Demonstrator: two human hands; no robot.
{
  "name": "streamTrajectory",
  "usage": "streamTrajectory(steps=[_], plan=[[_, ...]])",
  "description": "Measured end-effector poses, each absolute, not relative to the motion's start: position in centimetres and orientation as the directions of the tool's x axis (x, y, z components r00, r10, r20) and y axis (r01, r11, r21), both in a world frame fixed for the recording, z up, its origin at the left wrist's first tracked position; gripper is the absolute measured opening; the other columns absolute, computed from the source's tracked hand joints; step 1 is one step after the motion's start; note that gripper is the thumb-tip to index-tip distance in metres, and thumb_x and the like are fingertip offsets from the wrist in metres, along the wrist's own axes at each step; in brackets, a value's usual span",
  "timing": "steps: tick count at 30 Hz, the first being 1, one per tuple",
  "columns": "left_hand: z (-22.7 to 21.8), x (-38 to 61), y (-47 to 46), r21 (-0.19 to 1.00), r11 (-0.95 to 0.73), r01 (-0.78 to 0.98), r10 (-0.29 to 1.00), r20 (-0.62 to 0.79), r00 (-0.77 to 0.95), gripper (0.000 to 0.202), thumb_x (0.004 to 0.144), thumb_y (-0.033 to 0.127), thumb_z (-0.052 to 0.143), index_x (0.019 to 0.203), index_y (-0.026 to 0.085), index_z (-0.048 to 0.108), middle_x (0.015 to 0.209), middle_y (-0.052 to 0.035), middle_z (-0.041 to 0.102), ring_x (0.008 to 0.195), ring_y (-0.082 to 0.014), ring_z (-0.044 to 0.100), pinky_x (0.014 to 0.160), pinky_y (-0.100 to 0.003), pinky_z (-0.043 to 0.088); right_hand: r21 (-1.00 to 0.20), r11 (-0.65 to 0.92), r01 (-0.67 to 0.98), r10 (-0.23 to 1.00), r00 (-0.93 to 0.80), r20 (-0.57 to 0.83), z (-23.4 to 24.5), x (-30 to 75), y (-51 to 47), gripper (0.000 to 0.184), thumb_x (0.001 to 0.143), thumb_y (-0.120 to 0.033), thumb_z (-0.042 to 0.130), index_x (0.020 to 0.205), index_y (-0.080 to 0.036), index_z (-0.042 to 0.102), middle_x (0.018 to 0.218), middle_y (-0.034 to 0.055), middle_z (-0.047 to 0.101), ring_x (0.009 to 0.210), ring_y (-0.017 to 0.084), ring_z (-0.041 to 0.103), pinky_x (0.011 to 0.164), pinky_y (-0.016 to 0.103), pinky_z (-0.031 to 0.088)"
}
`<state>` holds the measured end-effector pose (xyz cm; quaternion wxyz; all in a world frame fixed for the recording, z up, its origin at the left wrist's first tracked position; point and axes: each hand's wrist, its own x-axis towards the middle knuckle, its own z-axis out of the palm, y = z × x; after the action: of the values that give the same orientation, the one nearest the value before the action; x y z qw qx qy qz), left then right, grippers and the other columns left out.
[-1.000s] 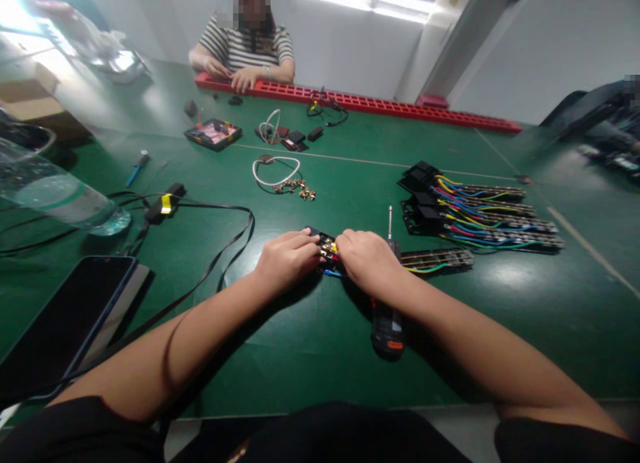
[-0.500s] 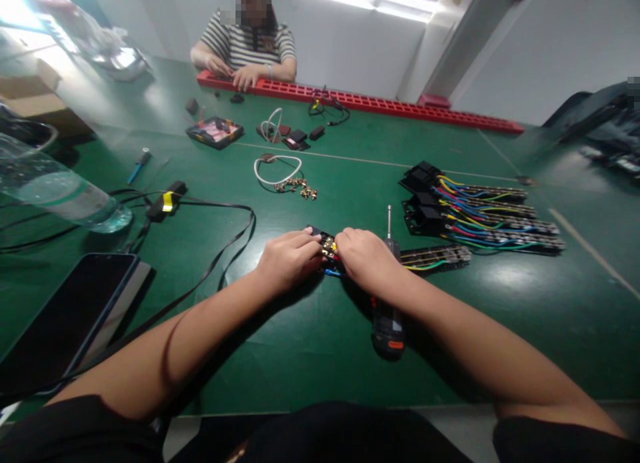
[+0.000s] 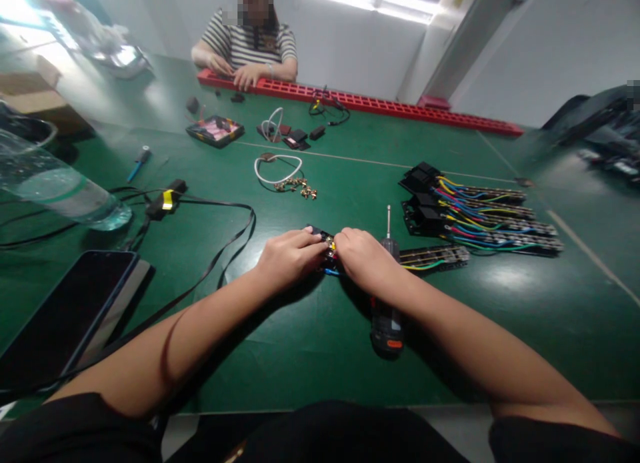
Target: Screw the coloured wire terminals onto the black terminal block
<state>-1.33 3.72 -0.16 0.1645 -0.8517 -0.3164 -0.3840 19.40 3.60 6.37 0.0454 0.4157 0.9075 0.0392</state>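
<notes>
A small black terminal block (image 3: 324, 239) with brass screws and coloured wires lies on the green table (image 3: 310, 329) in front of me. My left hand (image 3: 287, 257) grips its left side with curled fingers. My right hand (image 3: 367, 257) pinches its right side, fingers closed. A wired strip (image 3: 440, 256) runs out from the block to the right. An electric screwdriver (image 3: 387, 316) lies under my right forearm, its bit (image 3: 389, 217) pointing away from me.
A stack of finished wired blocks (image 3: 475, 213) lies at the right. Loose brass screws (image 3: 300, 186) and a white cable (image 3: 277, 169) sit beyond my hands. A phone (image 3: 60, 316), black cords (image 3: 210, 229) and a water bottle (image 3: 55, 189) are at the left. A person in a striped shirt (image 3: 250, 46) works at a red rail (image 3: 360, 103) opposite.
My two hands have closed in slightly over the block, covering more of it. Nothing else on the table has moved.
</notes>
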Motion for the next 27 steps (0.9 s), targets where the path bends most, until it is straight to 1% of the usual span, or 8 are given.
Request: streamTrajectory(steps=[3,7,12,16,19,23,25,27], plan=[[0.0,-1.3,3.7,-0.039,-0.749,0.661,0.412,0.755,0.511,0.021,0.101,0.031,0.059,0.105,0.021,0.077,0.101,-0.0031,0.080,0.097,-0.0213,0.077,0.082,-0.031,0.066,0.103,0.650,0.753,0.759,-0.649,-0.050,6.4,19.5,3.6,0.025,0.103,-0.011,0.038,0.101,-0.011,0.062,0.098,0.0123,0.064,0.087,0.023,0.058,0.077,0.033,0.039],[-0.1,-1.4,3.7,-0.023,-0.752,0.659,0.426,0.745,0.513,0.021,0.101,0.029,0.060,0.110,0.019,0.075,0.104,-0.0036,0.079,0.099,-0.0217,0.076,0.083,-0.031,0.065,0.096,0.643,0.760,0.766,-0.640,-0.058,6.5,19.5,3.6,0.025,0.102,-0.011,0.038,0.101,-0.011,0.062,0.099,0.0120,0.064,0.088,0.023,0.058,0.077,0.033,0.039],[-0.6,-1.3,3.8,-0.029,-0.744,0.668,0.415,0.763,0.496,0.019,0.100,0.031,0.061,0.109,0.022,0.077,0.103,-0.0035,0.078,0.099,-0.0202,0.075,0.084,-0.030,0.064,0.083,0.636,0.767,0.772,-0.631,-0.075,6.7,19.3,3.5,0.024,0.102,-0.011,0.039,0.101,-0.010,0.063,0.101,0.0124,0.065,0.089,0.023,0.059,0.078,0.033,0.039],[-0.4,-1.2,3.7,-0.056,-0.735,0.676,0.423,0.741,0.521,0.019,0.100,0.030,0.061,0.108,0.024,0.076,0.103,-0.0044,0.077,0.101,-0.0199,0.074,0.085,-0.029,0.063,0.062,0.619,0.783,0.785,-0.614,-0.081,7.0,19.3,3.5,0.023,0.102,-0.012,0.040,0.100,-0.011,0.063,0.100,0.0116,0.065,0.090,0.023,0.060,0.078,0.033,0.040],[0.0,-1.3,3.6,-0.064,-0.728,0.683,0.447,0.711,0.543,0.019,0.101,0.031,0.060,0.107,0.024,0.076,0.103,-0.0051,0.076,0.100,-0.0197,0.073,0.084,-0.029,0.062,0.038,0.593,0.804,0.804,-0.590,-0.075,7.2,19.3,3.5,0.019,0.102,-0.014,0.044,0.100,-0.012,0.063,0.099,0.0104,0.065,0.091,0.022,0.062,0.078,0.031,0.041],[0.3,-1.3,3.6,-0.053,-0.732,0.679,0.468,0.685,0.559,0.019,0.100,0.031,0.060,0.109,0.024,0.075,0.104,-0.0061,0.075,0.098,-0.0193,0.071,0.084,-0.030,0.062,0.009,0.556,0.831,0.830,-0.554,-0.069,7.5,19.4,3.4,0.017,0.102,-0.023,0.048,0.100,-0.014,0.063,0.099,0.0096,0.066,0.090,0.021,0.063,0.076,0.030,0.041],[0.5,-1.3,3.6,-0.061,-0.731,0.680,0.470,0.679,0.565,0.018,0.100,0.031,0.061,0.108,0.023,0.075,0.104,-0.0063,0.075,0.096,-0.0195,0.071,0.082,-0.030,0.062,0.018,0.544,0.839,0.837,-0.542,-0.073,7.5,19.4,3.3,0.019,0.103,-0.024,0.047,0.100,-0.014,0.063,0.099,0.0096,0.066,0.090,0.020,0.063,0.075,0.030,0.041],[0.6,-1.3,3.5,-0.068,-0.729,0.681,0.470,0.674,0.570,0.018,0.100,0.031,0.061,0.107,0.022,0.075,0.102,-0.0063,0.075,0.094,-0.0196,0.070,0.079,-0.030,0.062,0.047,0.548,0.835,0.836,-0.544,-0.076,7.5,19.3,3.2,0.022,0.104,-0.023,0.044,0.099,-0.014,0.063,0.099,0.0103,0.066,0.088,0.020,0.063,0.074,0.030,0.039]])
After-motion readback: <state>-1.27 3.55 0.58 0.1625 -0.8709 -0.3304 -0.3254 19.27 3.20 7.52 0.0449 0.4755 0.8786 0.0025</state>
